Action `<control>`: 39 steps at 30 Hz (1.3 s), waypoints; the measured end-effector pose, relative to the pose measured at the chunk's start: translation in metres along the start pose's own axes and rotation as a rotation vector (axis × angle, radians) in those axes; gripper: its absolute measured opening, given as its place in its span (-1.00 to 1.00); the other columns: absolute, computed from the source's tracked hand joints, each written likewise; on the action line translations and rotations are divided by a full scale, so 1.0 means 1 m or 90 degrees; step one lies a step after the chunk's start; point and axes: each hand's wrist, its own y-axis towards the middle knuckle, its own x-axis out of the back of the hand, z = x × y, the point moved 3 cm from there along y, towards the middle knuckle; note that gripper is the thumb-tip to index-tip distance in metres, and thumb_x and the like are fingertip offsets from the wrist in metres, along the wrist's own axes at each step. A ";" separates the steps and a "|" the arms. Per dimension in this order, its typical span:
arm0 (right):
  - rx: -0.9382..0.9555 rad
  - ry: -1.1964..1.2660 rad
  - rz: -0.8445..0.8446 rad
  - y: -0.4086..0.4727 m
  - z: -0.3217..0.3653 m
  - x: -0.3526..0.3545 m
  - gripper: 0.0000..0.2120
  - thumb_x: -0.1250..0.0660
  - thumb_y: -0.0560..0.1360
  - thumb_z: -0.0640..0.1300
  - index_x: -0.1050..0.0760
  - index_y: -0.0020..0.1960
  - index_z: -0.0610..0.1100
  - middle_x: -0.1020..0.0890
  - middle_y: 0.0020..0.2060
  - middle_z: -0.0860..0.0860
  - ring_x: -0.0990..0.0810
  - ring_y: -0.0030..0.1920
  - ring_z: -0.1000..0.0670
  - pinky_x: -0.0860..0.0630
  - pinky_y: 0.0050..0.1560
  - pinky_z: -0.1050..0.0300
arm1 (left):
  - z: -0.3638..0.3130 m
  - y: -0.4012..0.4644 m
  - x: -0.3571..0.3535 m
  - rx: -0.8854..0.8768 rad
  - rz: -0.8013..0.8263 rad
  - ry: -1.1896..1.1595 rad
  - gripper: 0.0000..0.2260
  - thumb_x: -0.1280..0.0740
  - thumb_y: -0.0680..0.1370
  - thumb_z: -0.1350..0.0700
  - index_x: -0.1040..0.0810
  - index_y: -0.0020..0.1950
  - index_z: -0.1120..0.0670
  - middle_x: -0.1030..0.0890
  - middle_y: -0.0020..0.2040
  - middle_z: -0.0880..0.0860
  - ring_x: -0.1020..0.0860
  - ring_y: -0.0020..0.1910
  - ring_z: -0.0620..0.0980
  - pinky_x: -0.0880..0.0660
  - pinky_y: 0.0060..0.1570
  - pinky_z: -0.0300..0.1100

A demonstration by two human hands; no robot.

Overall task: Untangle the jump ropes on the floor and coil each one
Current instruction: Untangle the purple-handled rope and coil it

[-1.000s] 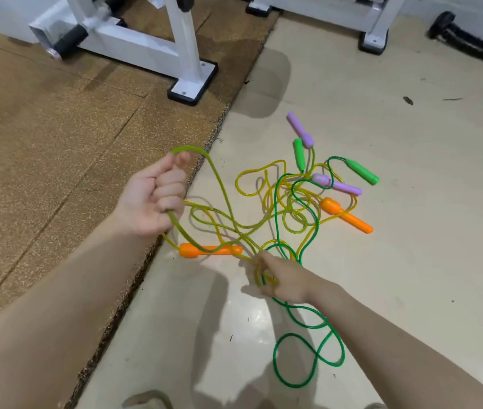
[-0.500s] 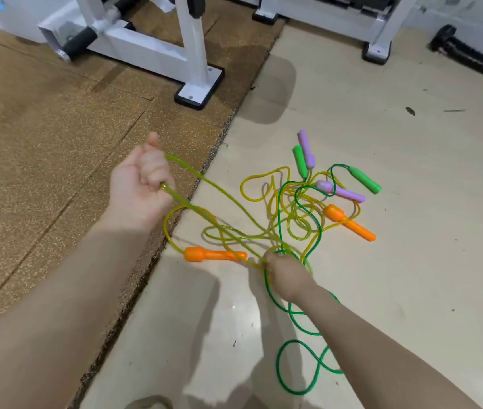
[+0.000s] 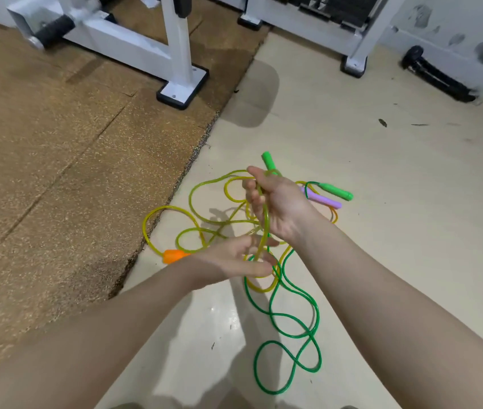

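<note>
Tangled jump ropes lie on the cream floor (image 3: 381, 231). Yellow rope (image 3: 169, 209) spreads in loops to an orange handle (image 3: 173, 256). Green rope (image 3: 293, 320) snakes toward me. Beyond my hands I see two green handles (image 3: 269, 162) (image 3: 337, 191) and a purple handle (image 3: 324, 200). My right hand (image 3: 281, 205) is raised over the pile, fingers and thumb curled round a yellow strand that hangs down. My left hand (image 3: 231, 261) is just below it, blurred, fingers straight, with that strand running between thumb and fingers. The other orange and purple handles are hidden.
A brown speckled rubber mat (image 3: 57, 172) covers the left floor, its ragged edge beside the ropes. White gym machine feet stand at the back (image 3: 182, 90) (image 3: 355, 63). A black bar (image 3: 437, 78) lies by the wall at the far right.
My left hand came down and right from the mat side to the pile. My right hand rose from the floor, lifting a yellow strand. The yellow loops now lie slacker on the floor.
</note>
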 end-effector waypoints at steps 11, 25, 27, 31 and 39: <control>-0.044 -0.547 0.257 -0.010 -0.071 0.038 -0.30 -0.36 0.30 0.28 -0.39 0.31 -0.09 -0.55 0.18 0.08 -0.48 0.22 0.16 -0.34 0.24 0.32 | -0.042 -0.019 0.057 -0.002 -0.159 -0.707 -0.77 -0.09 0.60 0.08 -0.36 -0.24 0.09 -0.19 -0.63 -0.04 -0.04 -0.65 -0.20 -0.10 -0.75 -0.36; 0.046 -0.575 0.318 -0.017 -0.120 0.005 -0.78 -0.30 0.48 -0.12 -0.50 0.11 -0.13 -0.60 -0.01 0.07 -0.54 0.08 0.17 -0.41 0.18 0.28 | -0.052 -0.012 0.062 -0.102 -0.261 -1.047 -0.73 -0.06 0.64 0.11 -0.34 -0.23 0.17 -0.26 -0.58 0.00 -0.26 -0.69 -0.11 -0.25 -0.70 -0.33; 0.070 -0.533 0.246 -0.016 -0.107 0.006 -0.78 -0.13 0.62 -0.19 -0.46 -0.16 -0.11 -0.62 -0.38 0.12 -0.57 -0.25 0.15 -0.42 -0.20 0.43 | -0.051 -0.010 0.065 -0.139 -0.340 -0.937 -0.77 -0.06 0.65 0.09 -0.36 -0.13 0.17 -0.39 -0.47 0.04 -0.42 -0.55 -0.08 -0.46 -0.52 -0.29; 0.063 -0.248 0.113 -0.009 -0.070 0.018 -0.72 -0.01 0.64 -0.08 -0.38 -0.15 -0.14 -0.55 -0.46 0.01 -0.53 -0.44 0.05 -0.47 -0.25 0.14 | -0.037 -0.006 0.040 -0.039 -0.284 -0.452 -0.52 0.09 0.61 -0.19 -0.47 0.00 0.12 -0.52 -0.37 0.02 -0.37 -0.43 -0.08 -0.22 -0.44 -0.23; 0.275 -0.707 0.097 -0.016 -0.025 0.022 -0.76 -0.15 0.60 -0.07 -0.52 -0.15 -0.11 -0.53 -0.25 -0.05 -0.54 -0.15 -0.05 -0.49 -0.02 -0.01 | -0.035 0.002 0.020 0.054 -0.112 -0.252 -0.45 0.11 0.51 -0.34 -0.41 0.24 -0.05 -0.54 -0.05 0.12 -0.60 -0.15 0.12 -0.56 -0.12 -0.11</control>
